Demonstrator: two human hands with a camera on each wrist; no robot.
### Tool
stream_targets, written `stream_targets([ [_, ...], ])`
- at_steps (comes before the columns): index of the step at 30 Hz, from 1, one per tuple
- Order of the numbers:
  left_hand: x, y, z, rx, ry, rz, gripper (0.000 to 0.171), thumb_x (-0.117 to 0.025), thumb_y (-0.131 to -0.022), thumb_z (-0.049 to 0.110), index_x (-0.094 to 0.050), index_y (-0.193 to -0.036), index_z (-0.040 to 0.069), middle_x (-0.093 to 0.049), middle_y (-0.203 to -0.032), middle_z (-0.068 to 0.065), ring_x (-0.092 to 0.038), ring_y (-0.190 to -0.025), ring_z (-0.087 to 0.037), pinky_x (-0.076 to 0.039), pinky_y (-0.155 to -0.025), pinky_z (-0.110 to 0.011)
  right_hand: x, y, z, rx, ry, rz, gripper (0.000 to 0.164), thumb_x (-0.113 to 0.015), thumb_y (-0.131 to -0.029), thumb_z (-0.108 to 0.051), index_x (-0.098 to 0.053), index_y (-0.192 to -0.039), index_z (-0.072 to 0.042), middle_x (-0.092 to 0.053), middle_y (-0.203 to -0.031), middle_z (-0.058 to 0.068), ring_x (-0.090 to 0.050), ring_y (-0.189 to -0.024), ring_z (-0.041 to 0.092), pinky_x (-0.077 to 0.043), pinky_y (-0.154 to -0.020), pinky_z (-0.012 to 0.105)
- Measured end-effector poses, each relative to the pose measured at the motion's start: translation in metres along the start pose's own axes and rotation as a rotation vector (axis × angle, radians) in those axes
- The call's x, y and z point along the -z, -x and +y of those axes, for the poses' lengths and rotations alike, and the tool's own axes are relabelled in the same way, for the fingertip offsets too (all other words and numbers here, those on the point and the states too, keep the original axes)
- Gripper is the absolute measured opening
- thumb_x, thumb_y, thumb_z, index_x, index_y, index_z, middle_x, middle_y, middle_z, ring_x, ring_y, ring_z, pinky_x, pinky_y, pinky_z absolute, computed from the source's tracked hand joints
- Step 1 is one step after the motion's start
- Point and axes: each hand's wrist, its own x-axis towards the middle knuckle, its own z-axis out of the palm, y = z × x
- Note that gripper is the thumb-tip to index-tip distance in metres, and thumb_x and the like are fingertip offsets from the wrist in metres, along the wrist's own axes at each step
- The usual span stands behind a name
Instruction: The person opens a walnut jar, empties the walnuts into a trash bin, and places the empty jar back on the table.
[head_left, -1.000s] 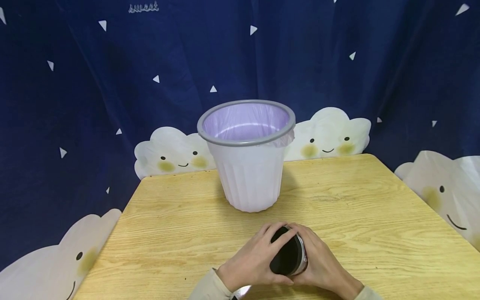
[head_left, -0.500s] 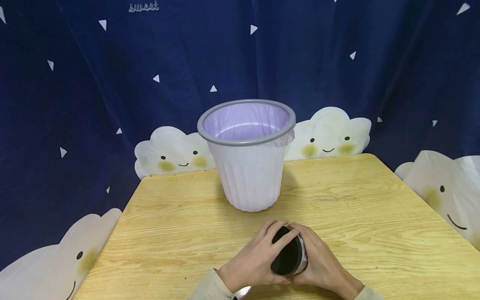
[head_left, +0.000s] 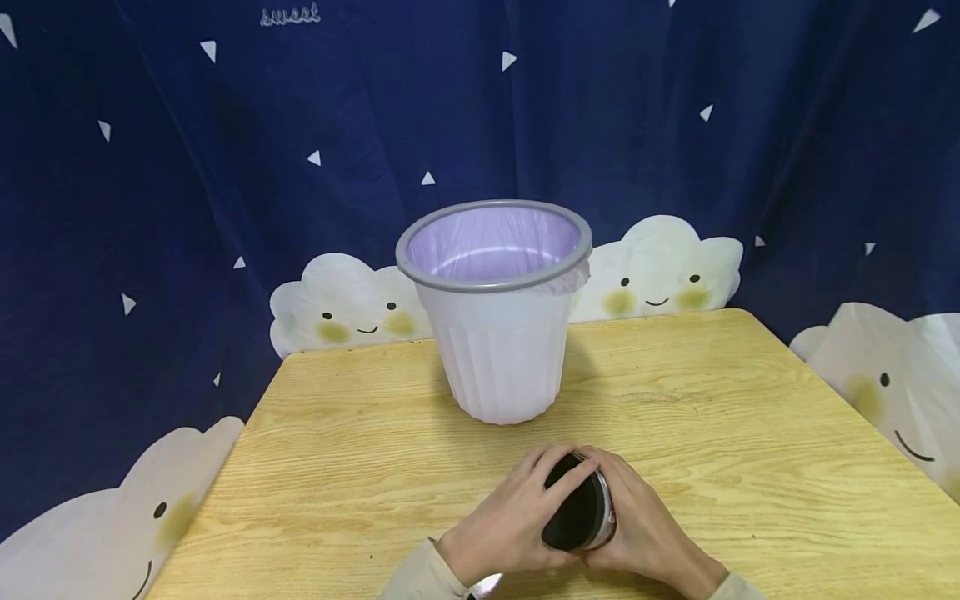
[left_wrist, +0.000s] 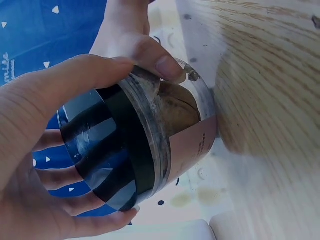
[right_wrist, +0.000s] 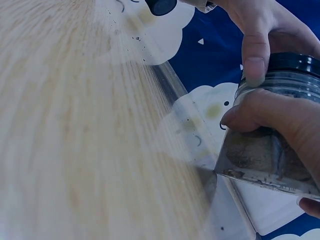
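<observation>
A clear round jar [left_wrist: 187, 142] with a black lid [head_left: 576, 515] is held tilted between both hands, low over the front of the table. The left wrist view shows a pinkish label and brown contents that look like a walnut. My left hand [head_left: 506, 521] grips the lid, its fingers spread round the rim and its thumb at the near side. My right hand [head_left: 641, 525] holds the clear body from the right, its thumb lying across the side. Both thumbs come close together near the jar's neck. The hands hide much of the jar in the head view.
Behind the hands, a white wastebasket [head_left: 502, 358] with a grey rim and a liner bag stands on the wooden table [head_left: 337, 467]. Blue curtain [head_left: 360, 108] with cloud prints surrounds the table's back and sides.
Hardly anything differs. Both hands keep their hold on the jar at the same place, with only a very slight shift of the left hand's fingers and thumb.
</observation>
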Motion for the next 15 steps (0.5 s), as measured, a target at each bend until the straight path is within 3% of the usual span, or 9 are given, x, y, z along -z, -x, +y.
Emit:
stream_targets([
  [8,-0.0009,0.0005,-0.0002,0.005,0.012,0.002,0.118,-0.091,-0.056,0.042,-0.027,-0.152,0.018,-0.035,-0.143,-0.01,-0.037,-0.131,-0.023,-0.046,-0.099,-0.037,-0.0009,0.0011,0.0,0.004,0.005,0.002,0.117,-0.092,-0.037,-0.036,-0.043,-0.139,-0.004,-0.053,-0.129,0.006,-0.053,-0.114,0.02,-0.037,-0.103,0.017],
  [15,-0.0014,0.001,-0.0004,0.002,-0.016,0.007,0.116,-0.089,-0.058,0.044,-0.027,-0.152,0.017,-0.038,-0.141,-0.01,-0.042,-0.126,-0.024,-0.046,-0.099,-0.034,-0.0005,0.0009,0.0002,-0.008,-0.008,-0.004,0.118,-0.091,-0.036,-0.033,-0.043,-0.14,-0.007,-0.052,-0.131,0.004,-0.052,-0.116,0.02,-0.039,-0.101,0.02],
])
